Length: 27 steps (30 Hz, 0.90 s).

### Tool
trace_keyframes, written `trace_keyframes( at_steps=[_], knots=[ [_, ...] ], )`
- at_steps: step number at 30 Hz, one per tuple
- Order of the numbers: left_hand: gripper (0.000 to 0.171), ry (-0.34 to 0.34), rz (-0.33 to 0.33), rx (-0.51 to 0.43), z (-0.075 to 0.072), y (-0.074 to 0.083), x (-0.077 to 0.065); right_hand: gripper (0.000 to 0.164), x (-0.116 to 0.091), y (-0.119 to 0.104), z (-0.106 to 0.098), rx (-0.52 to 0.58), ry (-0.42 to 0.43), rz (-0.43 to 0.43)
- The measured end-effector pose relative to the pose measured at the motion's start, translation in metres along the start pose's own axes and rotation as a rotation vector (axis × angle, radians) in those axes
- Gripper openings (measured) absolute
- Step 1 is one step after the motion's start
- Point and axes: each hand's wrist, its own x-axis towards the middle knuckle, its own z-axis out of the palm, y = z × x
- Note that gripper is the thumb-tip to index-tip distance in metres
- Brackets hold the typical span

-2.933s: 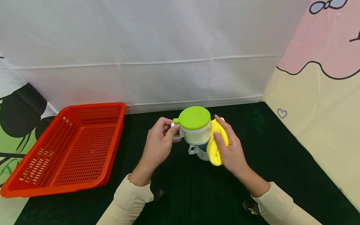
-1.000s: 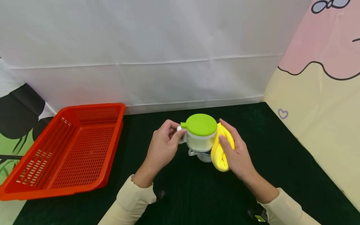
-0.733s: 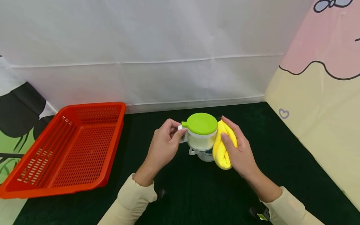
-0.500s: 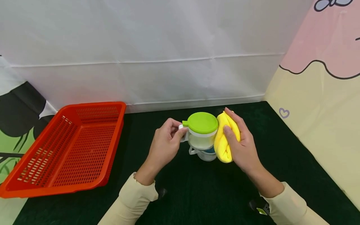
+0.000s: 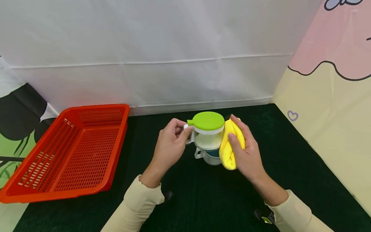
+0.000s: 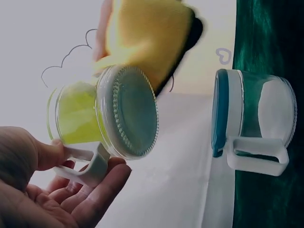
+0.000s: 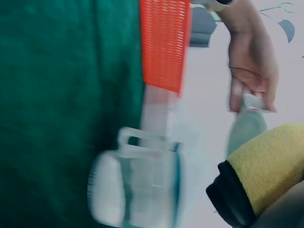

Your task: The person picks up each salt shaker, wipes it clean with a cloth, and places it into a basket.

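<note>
A clear seasoning jar (image 5: 208,139) with a light-green lid hangs in the air. My left hand (image 5: 170,145) pinches its white handle between thumb and fingers. My right hand (image 5: 248,158) grips a folded yellow cloth (image 5: 230,149) at the right side of this jar; in the left wrist view the cloth (image 6: 147,33) meets the jar near its base. Below, a second jar (image 6: 249,109) with a teal lid, white handle and white contents stands upright on the table. In the head view the raised jar hides most of it.
An orange-red perforated basket (image 5: 105,183) stands on the left of the dark green tabletop (image 5: 188,206). A white cloth backdrop (image 5: 162,83) closes off the back, and a printed pink and cream one (image 5: 324,129) the right side.
Over the last seconds both hands have shifted slightly right with the jar and cloth. Recently the jar has risen a little, and the cloth has gone up, then down along its side.
</note>
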Motion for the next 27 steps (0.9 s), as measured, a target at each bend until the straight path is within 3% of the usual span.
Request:
trace_keyframes(
  at_steps=[5, 12, 22, 27],
  knots=[
    [0.023, 0.03, 0.011, 0.031, 0.005, 0.004, 0.003, 0.052, 0.003, -0.008, 0.004, -0.099, 0.073, -0.144],
    [0.026, 0.073, 0.005, 0.008, 0.001, 0.011, 0.009, 0.058, -0.022, 0.009, 0.013, -0.2, 0.029, -0.116],
    [0.024, 0.0, -0.019, -0.055, 0.005, 0.007, 0.007, 0.054, -0.006, -0.008, 0.011, -0.241, 0.092, -0.275],
    [0.024, 0.031, -0.026, -0.082, -0.002, 0.013, 0.008, 0.058, -0.024, 0.0, 0.012, -0.323, 0.027, -0.232]
  ],
)
